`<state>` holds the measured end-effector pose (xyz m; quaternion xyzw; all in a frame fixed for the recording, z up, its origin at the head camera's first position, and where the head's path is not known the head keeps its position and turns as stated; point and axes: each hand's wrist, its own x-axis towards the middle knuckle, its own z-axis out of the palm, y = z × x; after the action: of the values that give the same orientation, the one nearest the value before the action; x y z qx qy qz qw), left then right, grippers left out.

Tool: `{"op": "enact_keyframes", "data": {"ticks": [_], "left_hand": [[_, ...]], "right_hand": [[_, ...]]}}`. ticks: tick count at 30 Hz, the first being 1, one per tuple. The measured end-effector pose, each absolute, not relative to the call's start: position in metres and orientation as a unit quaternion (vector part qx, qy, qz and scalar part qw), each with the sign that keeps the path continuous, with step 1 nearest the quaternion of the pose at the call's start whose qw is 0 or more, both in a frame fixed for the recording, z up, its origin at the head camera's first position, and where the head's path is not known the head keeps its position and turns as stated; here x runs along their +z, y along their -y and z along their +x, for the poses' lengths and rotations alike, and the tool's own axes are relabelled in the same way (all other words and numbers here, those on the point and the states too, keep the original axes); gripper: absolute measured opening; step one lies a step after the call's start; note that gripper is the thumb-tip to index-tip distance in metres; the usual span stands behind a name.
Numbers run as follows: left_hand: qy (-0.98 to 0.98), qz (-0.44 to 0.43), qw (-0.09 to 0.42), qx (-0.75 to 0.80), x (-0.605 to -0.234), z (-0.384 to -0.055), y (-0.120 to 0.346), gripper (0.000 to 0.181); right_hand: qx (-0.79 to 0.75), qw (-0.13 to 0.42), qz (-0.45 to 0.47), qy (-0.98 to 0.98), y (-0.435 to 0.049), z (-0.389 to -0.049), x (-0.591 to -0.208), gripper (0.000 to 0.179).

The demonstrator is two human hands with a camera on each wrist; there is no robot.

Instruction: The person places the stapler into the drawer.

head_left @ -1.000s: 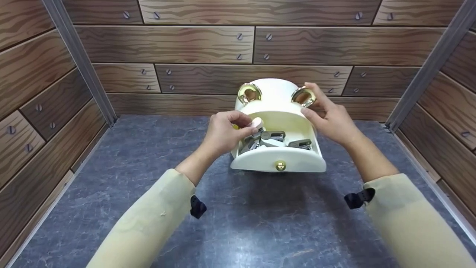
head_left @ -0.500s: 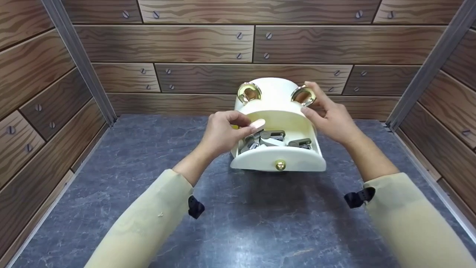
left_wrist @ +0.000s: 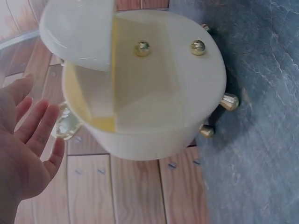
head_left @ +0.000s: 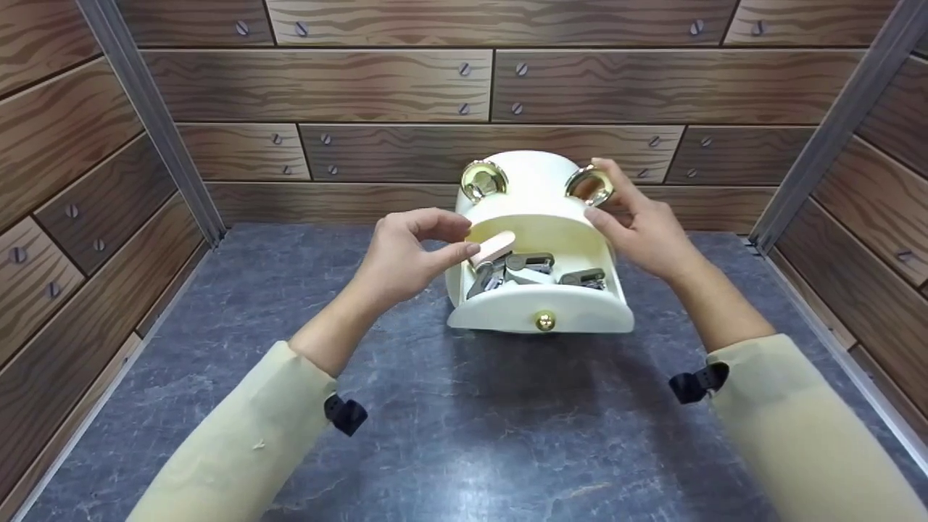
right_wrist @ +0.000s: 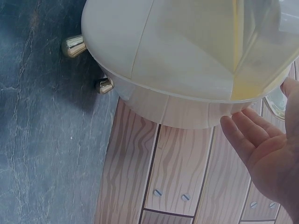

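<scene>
A cream rounded drawer box (head_left: 533, 174) with gold rings on top has its top drawer (head_left: 500, 308) pulled out. Inside lie several small grey stapler-like pieces (head_left: 582, 278) and, at the left, a white oblong piece with rounded ends (head_left: 494, 247). My left hand (head_left: 406, 254) is at the drawer's left side, thumb tip close to the white piece; the left wrist view shows its fingers (left_wrist: 39, 123) loose and spread. My right hand (head_left: 645, 228) rests against the box's right side beside the gold ring (head_left: 591, 187), fingertips touching the side wall in the right wrist view.
The box stands on gold feet (left_wrist: 229, 101) on a dark blue marbled table (head_left: 406, 435). Two gold knobs (left_wrist: 198, 47) sit on its lower front. Wood-patterned walls (head_left: 399, 87) rise behind and at both sides, with grey metal posts (head_left: 156, 116) in the corners.
My left hand has let go of the white oblong piece and drawn back to the left; the piece now lies in the drawer. The right hand has stayed on the box.
</scene>
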<state>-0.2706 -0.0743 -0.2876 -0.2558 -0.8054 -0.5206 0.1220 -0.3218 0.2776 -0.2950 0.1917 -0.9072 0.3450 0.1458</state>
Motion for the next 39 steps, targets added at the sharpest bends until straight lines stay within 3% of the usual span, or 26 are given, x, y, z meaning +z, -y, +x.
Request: {"op": "enact_keyframes", "data": {"ticks": [8, 23, 33, 39], "left_hand": [[0.794, -0.298, 0.125, -0.515, -0.283, -0.248, 0.080, 0.026], [0.750, -0.411, 0.072, -0.513, -0.291, -0.204, 0.059, 0.029], [0.744, -0.416, 0.008, -0.522, -0.319, -0.195, 0.039, 0.036], [0.752, -0.395, -0.005, -0.528, -0.334, -0.196, 0.028, 0.038]], "right_hand": [[0.346, 0.144, 0.192, 0.907, -0.278, -0.321, -0.295, 0.067], [0.340, 0.162, 0.188, 0.907, -0.277, -0.321, -0.295, 0.068], [0.338, 0.160, 0.186, 0.909, -0.276, -0.321, -0.296, 0.067], [0.339, 0.157, 0.181, 0.910, -0.277, -0.321, -0.296, 0.067]]}}
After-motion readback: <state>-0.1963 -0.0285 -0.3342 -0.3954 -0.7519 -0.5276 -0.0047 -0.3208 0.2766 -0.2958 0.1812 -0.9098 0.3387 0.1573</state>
